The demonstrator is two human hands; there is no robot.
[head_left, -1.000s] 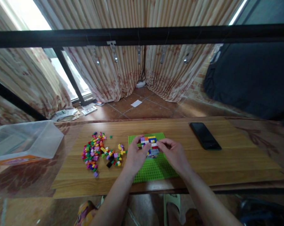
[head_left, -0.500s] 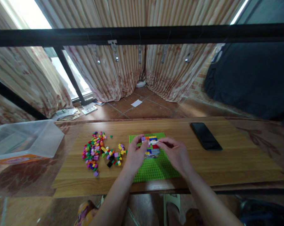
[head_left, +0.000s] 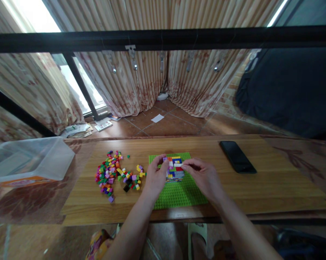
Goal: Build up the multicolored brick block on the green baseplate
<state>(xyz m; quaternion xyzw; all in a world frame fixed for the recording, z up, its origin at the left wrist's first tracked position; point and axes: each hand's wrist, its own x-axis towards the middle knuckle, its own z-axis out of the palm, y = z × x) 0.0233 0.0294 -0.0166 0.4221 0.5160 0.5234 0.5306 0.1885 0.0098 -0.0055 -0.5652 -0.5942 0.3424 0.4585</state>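
A block of many-coloured toy bricks (head_left: pixel 176 174) is built up on a green studded baseplate (head_left: pixel 179 198). My left hand (head_left: pixel 156 177) is closed at the block's left side, thumb and fingers against its bricks. On the right, my right hand (head_left: pixel 203 177) pinches the right end of a white toy brick (head_left: pixel 177 165), which lies at the top of the block. Whether that brick is pressed fully down, I cannot tell. Part of the block's left side is hidden behind my left hand.
Loose small bricks (head_left: pixel 109 173) lie heaped on the wooden table (head_left: pixel 273 184) to the left. A black phone (head_left: pixel 237 157) rests at the right. Beyond the table's left end stands a clear plastic bin (head_left: pixel 33 159). A dark rail (head_left: pixel 163 40) crosses beyond the table.
The white brick now sits slightly lower and flatter on the block, with my right fingertips at its right end. Both hands have otherwise barely moved; the view has shifted slightly.
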